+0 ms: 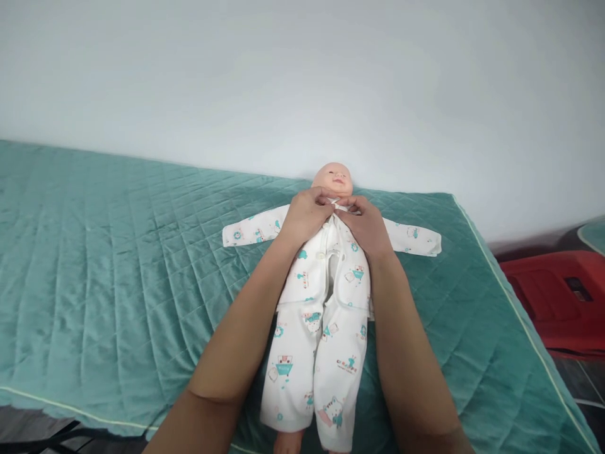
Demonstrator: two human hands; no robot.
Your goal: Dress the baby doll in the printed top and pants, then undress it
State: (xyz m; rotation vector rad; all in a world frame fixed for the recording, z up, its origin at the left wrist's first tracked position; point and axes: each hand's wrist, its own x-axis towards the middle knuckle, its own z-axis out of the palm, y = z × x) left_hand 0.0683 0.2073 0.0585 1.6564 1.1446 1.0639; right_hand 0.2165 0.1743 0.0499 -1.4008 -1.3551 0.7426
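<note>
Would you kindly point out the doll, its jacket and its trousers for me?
Doll (336, 179): head view, on its head.
Jacket (355, 277): head view, on the front panel at the picture's right.
Trousers (339, 369): head view, on the leg at the picture's right.

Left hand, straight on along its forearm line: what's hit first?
Likely the doll's head, around the chin, just beyond the left hand in the picture. The depth gap is unclear, so the fingers might pass over it.
</note>
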